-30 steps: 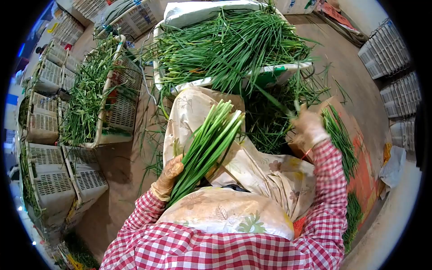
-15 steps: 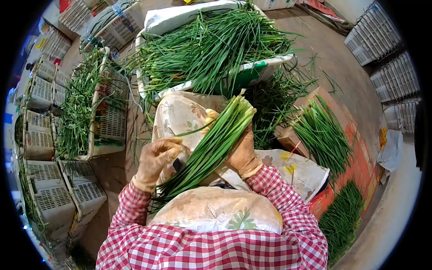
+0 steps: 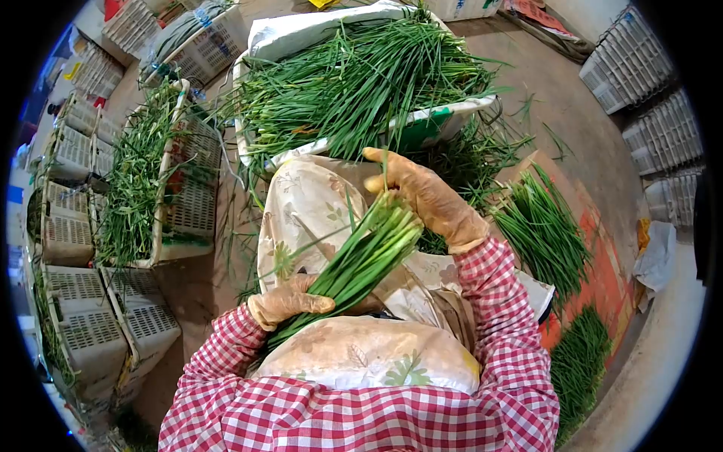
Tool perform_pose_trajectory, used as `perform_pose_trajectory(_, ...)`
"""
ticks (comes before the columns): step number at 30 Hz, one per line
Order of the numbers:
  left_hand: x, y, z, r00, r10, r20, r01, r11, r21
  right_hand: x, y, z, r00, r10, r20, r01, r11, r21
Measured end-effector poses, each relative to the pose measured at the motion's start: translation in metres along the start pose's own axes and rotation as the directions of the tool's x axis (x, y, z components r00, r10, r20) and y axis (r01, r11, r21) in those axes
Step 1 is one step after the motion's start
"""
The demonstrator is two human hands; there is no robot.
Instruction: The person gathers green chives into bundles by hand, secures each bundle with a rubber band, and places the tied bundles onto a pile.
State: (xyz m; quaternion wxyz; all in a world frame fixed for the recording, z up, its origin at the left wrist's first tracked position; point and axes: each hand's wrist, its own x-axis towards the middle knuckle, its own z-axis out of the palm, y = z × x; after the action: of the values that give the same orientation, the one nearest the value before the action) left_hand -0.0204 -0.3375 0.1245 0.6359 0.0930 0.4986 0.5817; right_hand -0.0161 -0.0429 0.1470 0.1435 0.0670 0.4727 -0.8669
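Note:
A bunch of garlic chives (image 3: 365,260) lies slantwise over my lap, its pale cut ends toward the upper right. My gloved left hand (image 3: 290,303) is closed around the leafy lower part. Just above the pale ends is my gloved right hand (image 3: 425,192), its index finger and thumb apart. A thin green blade passes by those fingers; whether they touch it I cannot tell. Beneath the bunch, a flower-patterned apron (image 3: 301,200) covers my legs. A large crate (image 3: 316,145) heaped with loose chives stands in front of me.
At my right, a bundle of chives (image 3: 544,230) rests on cardboard, with another bundle (image 3: 581,369) nearer me. On the left is a crate (image 3: 188,181) topped with green leaves, beside several white crates (image 3: 83,316). Stacked crates (image 3: 625,60) line the right wall.
My left hand has come down onto the bunch and now grips its leafy part. The right hand has released the bunch and moved up and right. The bunch sits slightly lower.

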Motion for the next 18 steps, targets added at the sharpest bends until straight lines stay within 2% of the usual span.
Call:
perform_pose_trajectory(2, 0.0, -0.003, 0.007, 1.0, 0.017, -0.015, -0.018, 0.999, -0.05, -0.002, -0.005, 0.008, 0.996, -0.084, 0.026, 0.087, 0.891, -0.446)
perform_pose_trajectory(3, -0.001, -0.01, 0.008, 1.0, 0.015, -0.016, -0.016, 0.998, -0.055, 0.012, 0.011, 0.007, 0.899, -0.434, 0.063, 0.386, 0.715, -0.583)
perform_pose_trajectory(4, -0.003, -0.018, 0.009, 0.999, -0.002, -0.051, -0.002, 0.996, -0.092, 0.011, 0.012, 0.003, 0.902, -0.427, 0.062, 0.381, 0.719, -0.581)
perform_pose_trajectory(6, -0.006, -0.022, 0.011, 0.996, -0.017, -0.091, 0.005, 0.991, -0.135, 0.003, -0.008, 0.004, 0.889, -0.45, -0.079, 0.383, 0.828, -0.409)
perform_pose_trajectory(8, -0.011, -0.018, 0.014, 0.98, 0.09, -0.178, -0.108, 0.99, -0.092, -0.008, -0.028, -0.018, 0.92, -0.365, -0.142, 0.372, 0.928, 0.024)
perform_pose_trajectory(9, -0.01, -0.026, 0.014, 0.977, 0.09, -0.194, -0.139, 0.956, -0.257, -0.02, -0.039, -0.031, 0.895, -0.407, -0.18, 0.425, 0.902, 0.072)
perform_pose_trajectory(10, -0.01, -0.026, 0.011, 0.975, 0.091, -0.202, -0.143, 0.956, -0.258, -0.026, -0.047, -0.036, 0.867, -0.447, -0.219, 0.479, 0.87, 0.118)
perform_pose_trajectory(11, -0.011, -0.026, 0.008, 0.975, 0.061, -0.212, -0.117, 0.958, -0.262, -0.025, -0.052, -0.03, 0.74, -0.519, -0.427, 0.472, 0.854, -0.22)
perform_pose_trajectory(12, -0.011, -0.025, 0.006, 0.975, 0.031, -0.219, -0.091, 0.959, -0.267, -0.024, -0.055, -0.024, 0.547, -0.623, -0.559, 0.346, 0.777, -0.526)
perform_pose_trajectory(13, -0.012, -0.025, 0.006, 0.975, 0.032, -0.22, -0.092, 0.959, -0.268, -0.025, -0.054, -0.019, 0.497, -0.665, -0.558, 0.008, 0.647, -0.763)
perform_pose_trajectory(14, -0.014, -0.023, 0.008, 0.971, 0.057, -0.233, -0.107, 0.972, -0.209, -0.024, -0.046, -0.03, 0.534, -0.748, -0.394, -0.171, 0.361, -0.917)
perform_pose_trajectory(16, -0.016, -0.017, 0.016, 0.964, 0.107, -0.245, -0.133, 0.987, -0.092, -0.014, -0.024, -0.032, 0.57, -0.821, 0.03, 0.159, 0.074, -0.984)
perform_pose_trajectory(18, -0.019, -0.002, 0.031, 0.966, 0.11, -0.236, -0.138, 0.985, -0.107, -0.018, -0.032, 0.003, 0.779, -0.579, 0.239, 0.289, -0.007, -0.957)
